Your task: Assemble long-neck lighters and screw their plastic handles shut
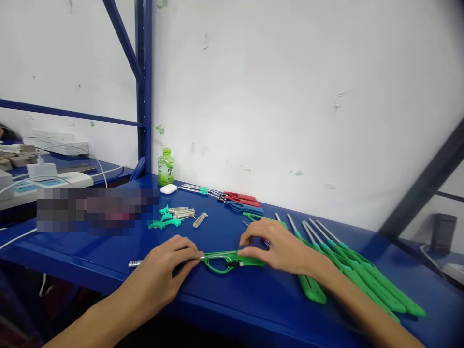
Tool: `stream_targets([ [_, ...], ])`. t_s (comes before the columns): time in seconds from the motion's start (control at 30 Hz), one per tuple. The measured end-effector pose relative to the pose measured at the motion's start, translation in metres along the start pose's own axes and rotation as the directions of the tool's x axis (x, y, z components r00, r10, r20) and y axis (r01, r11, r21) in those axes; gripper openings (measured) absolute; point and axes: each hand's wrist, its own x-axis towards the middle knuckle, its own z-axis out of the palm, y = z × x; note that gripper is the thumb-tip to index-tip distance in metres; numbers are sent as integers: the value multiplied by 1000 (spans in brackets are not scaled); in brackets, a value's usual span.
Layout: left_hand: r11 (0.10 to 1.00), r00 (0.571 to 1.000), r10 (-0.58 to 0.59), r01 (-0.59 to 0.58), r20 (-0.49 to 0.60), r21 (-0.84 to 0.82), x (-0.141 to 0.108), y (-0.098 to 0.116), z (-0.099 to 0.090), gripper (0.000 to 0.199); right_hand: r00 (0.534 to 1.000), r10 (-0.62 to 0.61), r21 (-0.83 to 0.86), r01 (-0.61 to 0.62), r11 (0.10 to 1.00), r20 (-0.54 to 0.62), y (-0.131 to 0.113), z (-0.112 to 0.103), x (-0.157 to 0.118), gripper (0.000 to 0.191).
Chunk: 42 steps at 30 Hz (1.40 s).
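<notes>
My left hand (170,263) is closed in a pinch around the metal tube of a green stick lighter (216,268) low over the front of the blue table. The tube's slotted tip (135,263) sticks out to the left past the hand. The lighter's green handle lies opened up, with a thin wire and a small black part (235,264) showing near its trigger loop. Over the rear of the handle, my right hand (273,244) has its fingers curled and its thumb tip against the inside. Anything small between those fingertips is hidden.
Several green lighters (358,270) lie to the right. Red lighters (241,198) and a blue lighter (244,208) lie by the wall. Teal triggers (170,222) and clear fuel tanks (184,212) are scattered left of centre, near a white case (168,189) and a green bottle (166,168).
</notes>
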Motion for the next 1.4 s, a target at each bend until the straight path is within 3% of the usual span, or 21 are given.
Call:
stream_targets([
  [0.13,1000,1000,4,-5,-4,-21,0,0,-1,26,997,-48,30,46,999,64,-3,5,-2,28],
  [0.27,1000,1000,-12,12,19,-20,2,2,-3,26,993,-84,53,80,995,85,-3,11,-1,17],
  [0.63,999,999,-25,25,33,-21,2,2,-4,25,997,-18,66,13,998,72,-3,8,1,12],
  [1.1,999,1000,-23,24,9,-27,0,-2,-1,22,974,-226,-215,217,952,-16,8,13,-1,22],
  [1.4,999,1000,-9,9,1,-30,-1,-4,-1,22,992,-92,-145,104,984,91,0,13,-2,15],
])
